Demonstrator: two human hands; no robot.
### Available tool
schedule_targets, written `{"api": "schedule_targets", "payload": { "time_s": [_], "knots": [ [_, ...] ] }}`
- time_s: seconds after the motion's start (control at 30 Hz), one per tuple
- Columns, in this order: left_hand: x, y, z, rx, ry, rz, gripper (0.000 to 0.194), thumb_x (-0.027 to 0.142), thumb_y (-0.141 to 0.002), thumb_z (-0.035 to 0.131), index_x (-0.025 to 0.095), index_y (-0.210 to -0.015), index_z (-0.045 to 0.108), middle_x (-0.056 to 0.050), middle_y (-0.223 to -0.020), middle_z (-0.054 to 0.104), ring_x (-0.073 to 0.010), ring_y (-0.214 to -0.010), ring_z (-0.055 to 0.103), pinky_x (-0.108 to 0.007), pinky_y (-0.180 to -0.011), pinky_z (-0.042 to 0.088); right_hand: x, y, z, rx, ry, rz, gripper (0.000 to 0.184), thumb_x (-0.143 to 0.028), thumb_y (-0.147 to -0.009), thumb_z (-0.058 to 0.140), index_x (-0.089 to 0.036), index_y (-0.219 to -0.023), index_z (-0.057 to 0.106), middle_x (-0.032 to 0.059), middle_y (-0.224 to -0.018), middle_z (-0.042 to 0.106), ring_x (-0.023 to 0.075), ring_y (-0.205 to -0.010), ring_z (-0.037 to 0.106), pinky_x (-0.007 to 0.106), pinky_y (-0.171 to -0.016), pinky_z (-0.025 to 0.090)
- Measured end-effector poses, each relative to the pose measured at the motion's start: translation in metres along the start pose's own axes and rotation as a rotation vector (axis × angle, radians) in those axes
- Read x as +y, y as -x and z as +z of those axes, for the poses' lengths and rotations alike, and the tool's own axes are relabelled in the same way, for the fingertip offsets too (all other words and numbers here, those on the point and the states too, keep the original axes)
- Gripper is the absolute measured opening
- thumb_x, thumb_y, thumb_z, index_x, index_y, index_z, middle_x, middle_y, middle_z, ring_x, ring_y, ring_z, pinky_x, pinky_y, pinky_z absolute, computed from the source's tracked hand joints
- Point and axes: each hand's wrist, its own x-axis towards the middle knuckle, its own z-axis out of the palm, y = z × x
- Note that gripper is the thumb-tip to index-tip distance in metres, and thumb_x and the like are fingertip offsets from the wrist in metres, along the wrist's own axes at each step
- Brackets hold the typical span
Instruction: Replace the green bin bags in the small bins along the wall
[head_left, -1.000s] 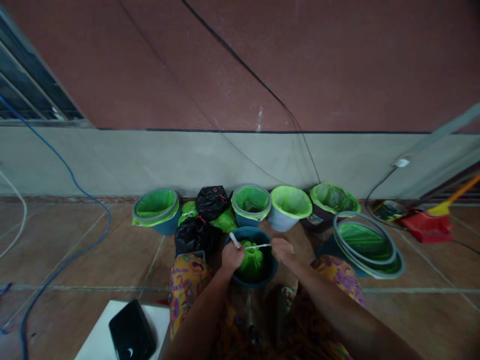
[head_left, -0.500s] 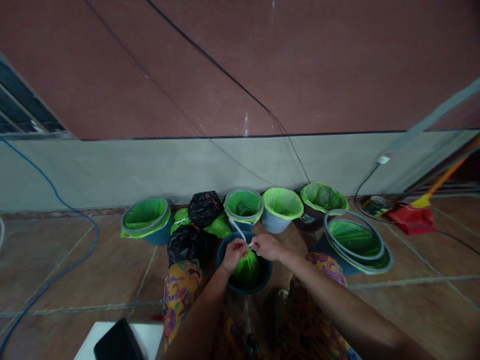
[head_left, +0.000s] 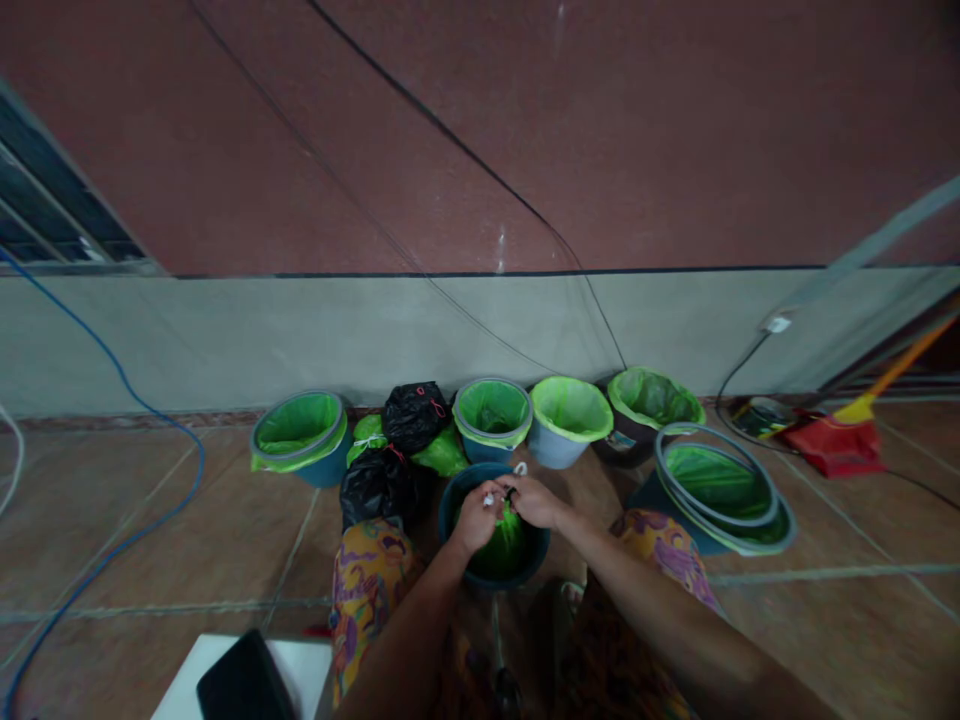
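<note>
My left hand (head_left: 477,516) and my right hand (head_left: 534,501) meet over a dark blue-green bucket (head_left: 496,582) between my knees. In the bucket is a green plastic bag (head_left: 501,552), its top gathered up beneath my fingers. A white strip (head_left: 520,468), like a tie or drawstring, loops out above my right fingers, and a bit of it shows at my left fingertips. Both hands are closed, pinching this strip at the bag's neck. How the strip runs between the fingers is hidden.
Bins with green liners stand along the wall: a blue bin (head_left: 327,462), a middle bin (head_left: 495,447), a pale bin (head_left: 555,440), a dark bin (head_left: 624,440) and a right-hand bin (head_left: 679,510). Black bags (head_left: 379,485) lie left; a red dustpan (head_left: 838,447) lies right.
The long end of the white strip that stood up to the left is gone from there; a short loop now shows above my right hand. My hands have drawn closer together.
</note>
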Motion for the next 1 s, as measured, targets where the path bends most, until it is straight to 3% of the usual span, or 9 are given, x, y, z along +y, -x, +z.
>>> {"api": "schedule_targets", "payload": {
  "time_s": [0.1, 0.2, 0.4, 0.6, 0.83, 1.0],
  "knots": [
    [0.004, -0.001, 0.0, 0.036, 0.01, -0.025, 0.019, 0.038, -0.085, 0.056, 0.02, -0.081, 0.063, 0.002, -0.062, 0.061, -0.0128, -0.055, 0.057, -0.025, -0.056, 0.045, 0.004, 0.005, -0.001, -0.029, 0.19, 0.027, 0.03, -0.006, -0.081, 0.047, -0.019, -0.09, 0.073, 0.0051, -0.092, 0.074, 0.0164, -0.086, 0.066, 0.025, -0.079, 0.046],
    [0.01, 0.0, 0.0, 0.06, 0.111, -0.171, 0.017, 0.036, -0.08, 0.062, 0.019, -0.083, 0.066, 0.001, -0.063, 0.064, -0.0131, -0.055, 0.06, -0.025, -0.056, 0.045, -0.006, 0.01, -0.009, 0.028, 0.333, 0.08, 0.025, -0.016, -0.087, 0.05, -0.02, -0.093, 0.074, 0.0076, -0.097, 0.075, 0.0186, -0.093, 0.067, 0.026, -0.083, 0.045],
    [0.021, 0.004, -0.002, 0.151, 0.405, -0.329, 0.024, 0.031, -0.063, 0.076, 0.014, -0.08, 0.072, -0.003, -0.067, 0.068, -0.0145, -0.065, 0.064, -0.025, -0.063, 0.047, -0.025, 0.023, -0.01, 0.027, 0.345, 0.074, 0.024, -0.025, -0.089, 0.052, -0.022, -0.092, 0.076, 0.0053, -0.094, 0.076, 0.0181, -0.089, 0.069, 0.026, -0.079, 0.045],
    [0.019, 0.003, -0.001, 0.12, 0.068, -0.221, 0.005, 0.013, -0.06, 0.067, 0.016, -0.062, 0.07, 0.001, -0.063, 0.066, -0.0118, -0.061, 0.058, -0.024, -0.064, 0.044, -0.007, 0.032, 0.003, -0.041, 0.306, 0.145, 0.023, -0.02, -0.085, 0.055, -0.022, -0.091, 0.077, 0.0038, -0.092, 0.077, 0.0171, -0.087, 0.069, 0.025, -0.078, 0.045],
    [0.014, 0.003, 0.0, 0.037, -0.273, -0.019, 0.018, 0.007, -0.071, 0.054, 0.017, -0.072, 0.069, 0.001, -0.069, 0.068, -0.013, -0.067, 0.059, -0.024, -0.067, 0.046, -0.009, 0.017, 0.003, 0.036, 0.322, 0.219, 0.03, -0.015, -0.086, 0.049, -0.021, -0.099, 0.075, 0.0077, -0.103, 0.076, 0.0205, -0.1, 0.067, 0.028, -0.084, 0.045],
    [0.008, 0.002, 0.001, 0.101, -0.311, 0.104, 0.028, 0.001, -0.073, 0.048, 0.017, -0.084, 0.068, -0.002, -0.085, 0.07, -0.0145, -0.082, 0.064, -0.026, -0.078, 0.048, -0.008, 0.006, 0.014, 0.082, 0.054, 0.232, 0.027, -0.009, -0.085, 0.048, -0.019, -0.089, 0.072, 0.0071, -0.094, 0.074, 0.0172, -0.089, 0.066, 0.025, -0.079, 0.046]
  ]
}}
